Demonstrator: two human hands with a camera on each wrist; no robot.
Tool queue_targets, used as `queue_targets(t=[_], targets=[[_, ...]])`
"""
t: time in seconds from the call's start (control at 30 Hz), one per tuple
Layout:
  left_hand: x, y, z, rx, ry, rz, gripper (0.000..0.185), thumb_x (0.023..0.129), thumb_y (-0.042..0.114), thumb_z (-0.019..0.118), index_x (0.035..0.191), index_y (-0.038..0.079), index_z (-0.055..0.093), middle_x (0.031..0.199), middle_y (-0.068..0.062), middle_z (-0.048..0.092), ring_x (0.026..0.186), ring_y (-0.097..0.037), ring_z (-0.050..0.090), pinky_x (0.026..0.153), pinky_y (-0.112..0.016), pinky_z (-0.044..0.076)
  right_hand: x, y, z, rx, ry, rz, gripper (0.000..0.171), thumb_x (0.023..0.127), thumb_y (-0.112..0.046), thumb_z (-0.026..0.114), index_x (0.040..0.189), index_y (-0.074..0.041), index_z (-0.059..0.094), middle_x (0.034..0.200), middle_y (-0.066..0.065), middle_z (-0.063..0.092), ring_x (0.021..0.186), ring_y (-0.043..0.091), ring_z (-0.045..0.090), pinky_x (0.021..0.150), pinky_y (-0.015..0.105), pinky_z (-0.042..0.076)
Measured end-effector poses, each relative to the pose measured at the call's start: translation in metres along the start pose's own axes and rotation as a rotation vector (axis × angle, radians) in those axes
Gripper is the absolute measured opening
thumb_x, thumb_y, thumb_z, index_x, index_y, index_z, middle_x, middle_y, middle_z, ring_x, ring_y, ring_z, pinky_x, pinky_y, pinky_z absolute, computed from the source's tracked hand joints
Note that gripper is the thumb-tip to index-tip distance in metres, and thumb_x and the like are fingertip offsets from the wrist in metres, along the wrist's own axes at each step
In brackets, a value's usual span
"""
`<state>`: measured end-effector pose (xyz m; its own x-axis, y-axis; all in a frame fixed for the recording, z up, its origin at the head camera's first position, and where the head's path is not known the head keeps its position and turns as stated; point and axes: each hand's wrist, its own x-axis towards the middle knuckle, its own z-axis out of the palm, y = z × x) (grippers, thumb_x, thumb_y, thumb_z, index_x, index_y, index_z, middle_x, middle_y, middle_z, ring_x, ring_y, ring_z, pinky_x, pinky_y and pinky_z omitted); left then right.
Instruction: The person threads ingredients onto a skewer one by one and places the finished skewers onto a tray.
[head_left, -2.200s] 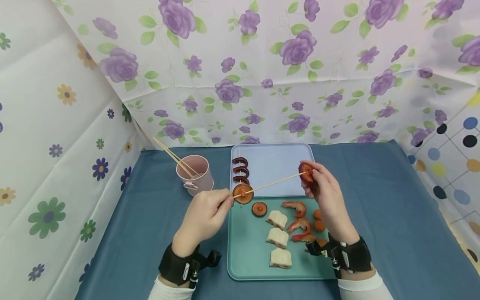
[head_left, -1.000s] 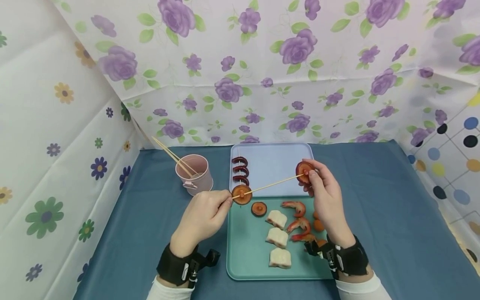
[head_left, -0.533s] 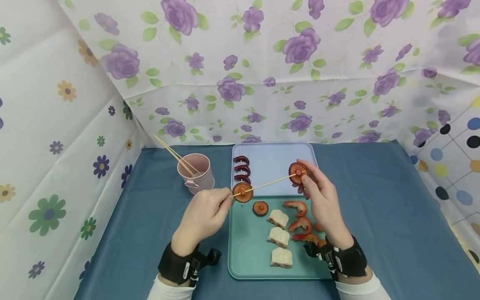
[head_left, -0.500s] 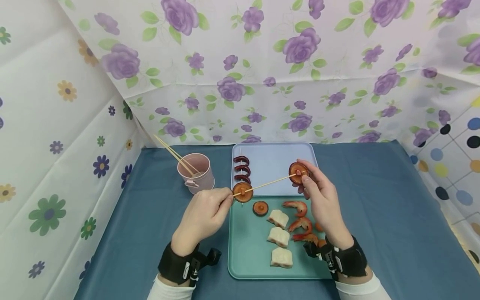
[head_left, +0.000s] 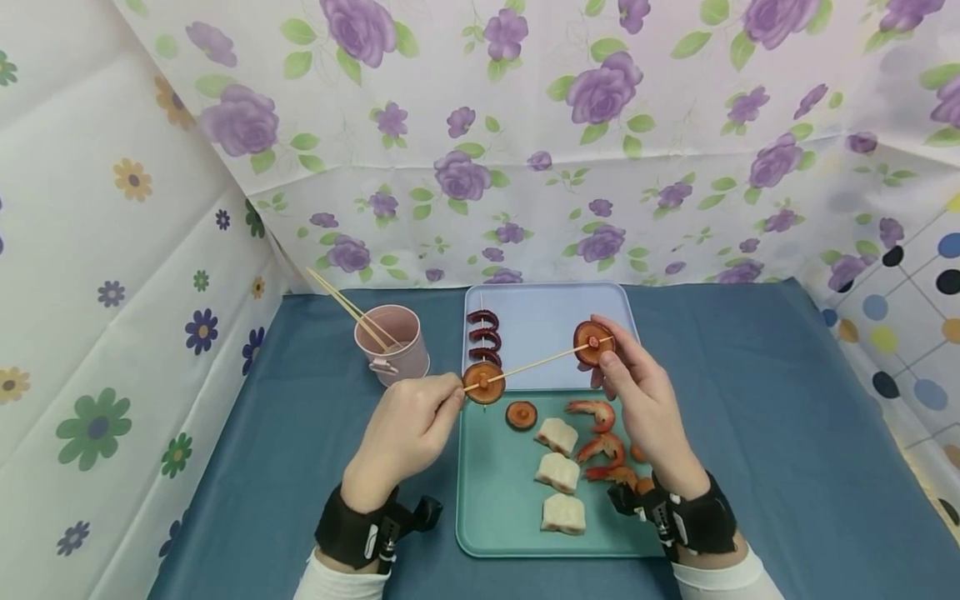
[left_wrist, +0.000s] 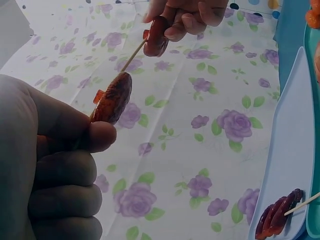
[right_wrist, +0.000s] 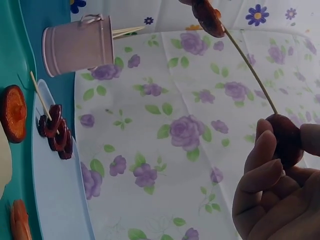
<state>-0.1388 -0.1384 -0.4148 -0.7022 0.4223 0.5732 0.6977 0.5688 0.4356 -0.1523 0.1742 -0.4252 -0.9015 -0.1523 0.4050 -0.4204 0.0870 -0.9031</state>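
Holding a thin bamboo skewer (head_left: 534, 365) in the air above the seam of two trays, both hands work its ends. Left hand (head_left: 408, 433) pinches the near end between thumb and fingertips, fingers curled tight on the stick; a mushroom slice (head_left: 483, 382) already sits threaded just beside those fingertips. Right hand (head_left: 637, 392) grips a second mushroom slice (head_left: 594, 342) between thumb and fingers at the skewer's far tip, the point meeting the slice's centre. Skewer tilts upward from left to right.

Below: teal tray (head_left: 495, 508) with a loose mushroom slice (head_left: 521, 414), three white tofu blocks (head_left: 558, 472), shrimps (head_left: 597, 433) and orange pieces partly hidden by the right wrist. Behind it, touching, a pale blue tray (head_left: 543, 321) bearing one finished skewer of dark curled pieces (head_left: 482, 337). Left of the trays, a pink cup (head_left: 392, 344) holding spare sticks. All on a blue tablecloth (head_left: 750, 400); floral sheets behind and beside.
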Motion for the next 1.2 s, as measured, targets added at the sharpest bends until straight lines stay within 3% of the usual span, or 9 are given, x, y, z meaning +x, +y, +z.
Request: queue_targets(t=[0.13,0.23,0.33,0.77,1.2], targets=[[0.001,0.003,0.001,-0.054,-0.013,0.013,0.033,0.104,0.003,0.060,0.075,0.017,0.052,0.062,0.010,0.033,0.053,0.000,0.028,0.051,-0.022,0.024,-0.001,0.000,0.003,-0.037,-0.098,-0.025,0.048,0.114,-0.004,0.047,0.162,-0.011,0.047,0.119,0.008,0.071,0.093,0.015,0.066,0.076,0.025,0.053],[0.003,0.007,0.005,-0.085,-0.050,0.021,0.030,0.105,0.004,0.059,0.078,0.015,0.056,0.063,0.010,0.035,0.054,0.000,0.031,0.051,-0.021,0.027,-0.003,0.000,0.012,-0.093,-0.190,-0.026,0.049,0.114,-0.012,0.053,0.162,-0.018,0.048,0.123,0.006,0.071,0.097,0.017,0.070,0.081,0.031,0.058],[0.004,0.010,0.008,-0.084,-0.067,0.022,0.029,0.106,0.005,0.058,0.079,0.015,0.057,0.064,0.010,0.035,0.054,0.000,0.031,0.051,-0.021,0.027,-0.004,-0.001,0.021,-0.126,-0.238,-0.022,0.050,0.113,-0.023,0.057,0.162,-0.024,0.048,0.121,0.003,0.072,0.091,0.018,0.069,0.079,0.034,0.058],[0.003,0.010,0.008,-0.061,-0.068,0.018,0.031,0.106,0.006,0.059,0.077,0.017,0.054,0.064,0.010,0.034,0.053,0.000,0.029,0.051,-0.021,0.025,-0.006,0.003,0.025,-0.107,-0.253,0.007,0.054,0.112,-0.015,0.058,0.163,-0.026,0.046,0.126,0.001,0.072,0.093,0.019,0.069,0.081,0.033,0.057],[0.003,0.008,0.004,-0.025,-0.057,0.003,0.032,0.106,0.006,0.059,0.076,0.017,0.052,0.064,0.010,0.033,0.053,-0.001,0.030,0.051,-0.022,0.025,-0.007,0.004,0.026,-0.123,-0.284,0.037,0.056,0.113,-0.020,0.058,0.166,-0.028,0.041,0.099,0.000,0.070,0.090,0.020,0.068,0.075,0.035,0.055]])
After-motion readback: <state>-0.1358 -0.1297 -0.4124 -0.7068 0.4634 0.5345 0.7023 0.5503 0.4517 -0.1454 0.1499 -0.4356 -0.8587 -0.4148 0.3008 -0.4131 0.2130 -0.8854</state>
